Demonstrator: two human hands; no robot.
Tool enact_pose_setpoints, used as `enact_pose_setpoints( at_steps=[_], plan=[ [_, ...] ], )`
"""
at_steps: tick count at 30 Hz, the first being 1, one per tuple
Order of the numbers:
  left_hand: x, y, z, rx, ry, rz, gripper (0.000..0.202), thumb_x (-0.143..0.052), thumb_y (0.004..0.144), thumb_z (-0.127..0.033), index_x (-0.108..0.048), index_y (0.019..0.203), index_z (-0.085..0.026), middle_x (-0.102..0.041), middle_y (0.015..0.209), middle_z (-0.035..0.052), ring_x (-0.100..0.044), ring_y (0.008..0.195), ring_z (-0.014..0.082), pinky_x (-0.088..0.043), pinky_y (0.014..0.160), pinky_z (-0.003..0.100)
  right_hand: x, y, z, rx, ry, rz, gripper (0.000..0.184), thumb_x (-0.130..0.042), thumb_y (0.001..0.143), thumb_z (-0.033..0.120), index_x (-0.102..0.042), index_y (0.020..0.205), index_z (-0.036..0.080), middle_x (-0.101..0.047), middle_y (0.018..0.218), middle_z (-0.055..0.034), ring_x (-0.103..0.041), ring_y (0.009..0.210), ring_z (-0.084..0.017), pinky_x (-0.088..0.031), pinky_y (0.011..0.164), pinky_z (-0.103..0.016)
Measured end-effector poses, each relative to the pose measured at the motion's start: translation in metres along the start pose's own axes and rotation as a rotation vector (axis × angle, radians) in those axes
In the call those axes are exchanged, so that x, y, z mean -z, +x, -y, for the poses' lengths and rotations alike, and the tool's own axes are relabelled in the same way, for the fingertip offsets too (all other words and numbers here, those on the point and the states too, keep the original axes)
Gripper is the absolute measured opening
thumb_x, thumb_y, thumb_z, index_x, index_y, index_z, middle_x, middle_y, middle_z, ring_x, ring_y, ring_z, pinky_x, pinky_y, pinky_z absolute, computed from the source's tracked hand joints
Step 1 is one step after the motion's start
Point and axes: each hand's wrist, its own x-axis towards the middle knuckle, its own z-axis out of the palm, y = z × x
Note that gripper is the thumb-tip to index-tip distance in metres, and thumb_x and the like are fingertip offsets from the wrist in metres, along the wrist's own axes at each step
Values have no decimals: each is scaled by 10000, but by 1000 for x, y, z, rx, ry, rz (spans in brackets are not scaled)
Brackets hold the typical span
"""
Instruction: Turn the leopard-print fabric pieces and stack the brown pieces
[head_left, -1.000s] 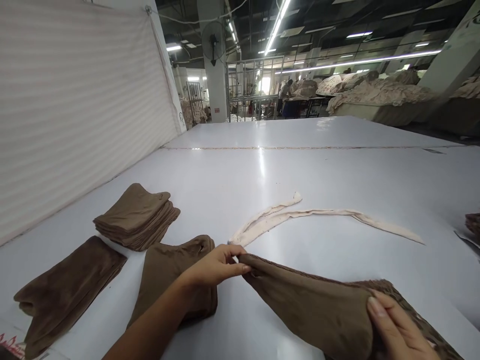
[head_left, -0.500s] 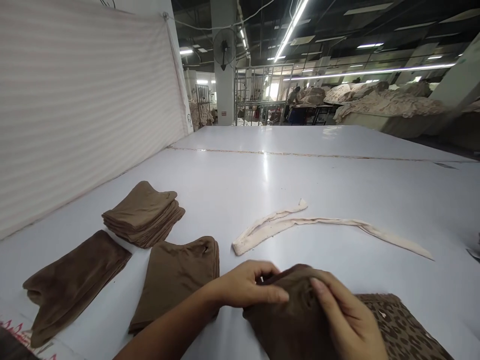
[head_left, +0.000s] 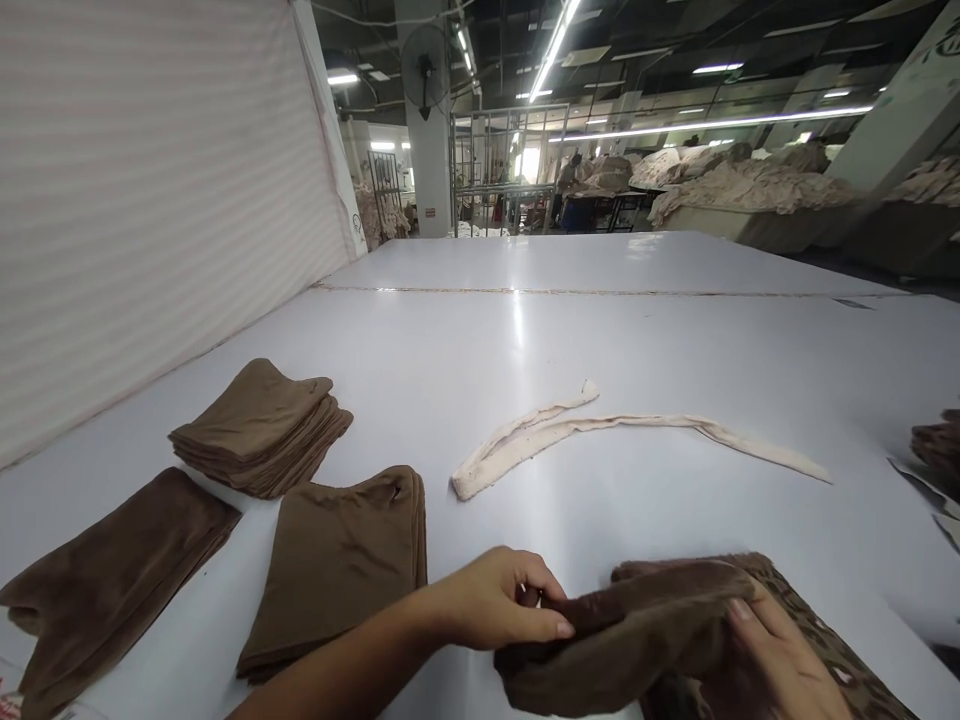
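My left hand point(head_left: 499, 605) pinches the near left end of a folded brown cloth piece point(head_left: 637, 635) at the bottom of the head view. At the lower right, my right hand point(head_left: 765, 665) grips the other end of the same piece, fingers curled over its fold. The piece rests on a leopard-print fabric point(head_left: 825, 650) lying on the white table point(head_left: 600, 330). To the left of my left arm sits a stack of folded brown pieces point(head_left: 337, 565).
Two more brown stacks lie at the left: a thick stack point(head_left: 259, 425) and a darker stack point(head_left: 112, 580). A long cream fabric strip point(head_left: 600, 430) crosses the table's middle. More brown cloth point(head_left: 937, 440) sits at the right edge. A striped sheet point(head_left: 150, 180) hangs on the left.
The brown piece was stretched out between my hands, then doubled over. My hands now hold its folded ends a little apart, low over the leopard fabric.
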Motion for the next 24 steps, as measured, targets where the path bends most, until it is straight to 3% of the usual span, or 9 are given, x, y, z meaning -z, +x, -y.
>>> enact_pose_setpoints(
  at_steps=[2, 5, 6, 8, 11, 13, 17, 20, 24],
  plan=[
    [-12, 3, 7, -6, 23, -87, 114, -601, 737, -258, -601, 742, -145, -485, 666, -17, -413, 601, 94, -331, 557, 218, -10, -2, 8, 14, -34, -37, 452, -578, 728, 564, -569, 1040, 236, -660, 969, -65, -632, 808, -275, -511, 647, -347],
    [-22, 2, 8, -75, 67, -331, 134, -504, 810, -259, -537, 735, -153, -457, 640, -27, -406, 615, 101, -337, 588, 227, -21, -10, 20, 229, -295, -282, 483, -569, 749, 544, -527, 1106, 223, -558, 1114, -66, -547, 972, -269, -447, 766, -331],
    [-23, 1, 6, -114, 118, -411, 140, -496, 821, -260, -522, 731, -156, -448, 632, -30, -400, 615, 103, -333, 589, 229, -25, -15, 23, 286, -357, -300, 438, -546, 768, 539, -537, 1068, 220, -556, 1076, -58, -539, 949, -253, -430, 770, -318],
    [-28, -3, 2, -200, 236, -523, 130, -506, 822, -254, -513, 735, -158, -455, 635, -25, -401, 614, 108, -327, 587, 234, -34, -26, 25, 289, -386, -144, 341, -535, 770, 542, -567, 882, 221, -577, 871, -25, -546, 807, -213, -417, 696, -280],
    [-37, -7, 1, -323, 318, -567, 101, -510, 824, -236, -523, 769, -153, -506, 688, 2, -440, 649, 123, -344, 618, 247, -52, -38, 23, 170, -330, 204, 331, -560, 759, 543, -542, 667, 225, -532, 631, 12, -515, 627, -168, -389, 569, -243],
    [-42, -7, 2, -346, 238, -556, 125, -479, 857, -256, -517, 796, -153, -505, 690, 3, -442, 646, 121, -351, 623, 246, -60, -38, 17, 121, -252, 298, 346, -550, 784, 528, -529, 632, 218, -504, 594, 15, -488, 593, -157, -395, 559, -236],
    [-40, 0, 4, -250, -240, -522, 247, -514, 855, -392, -469, 774, -163, -460, 633, -30, -394, 574, 90, -335, 559, 217, -59, -26, -1, 15, 11, 375, 274, -598, 793, 467, -593, 708, 206, -546, 648, 7, -524, 659, -165, -463, 627, -241],
    [-35, 9, 4, -98, -643, -494, 328, -614, 773, -448, -460, 742, -160, -511, 628, -25, -441, 568, 85, -361, 570, 212, -55, -20, -9, -214, 297, 342, 222, -712, 719, 411, -667, 819, 219, -634, 714, 5, -591, 688, -156, -507, 677, -234],
    [-33, 18, 14, -27, -734, -508, 390, -683, 698, -473, -462, 712, -152, -524, 597, -30, -460, 548, 79, -371, 564, 206, -63, -23, 0, -485, 665, 282, 214, -796, 613, 322, -713, 792, 238, -700, 820, -19, -647, 719, -169, -545, 698, -272]
  ],
)
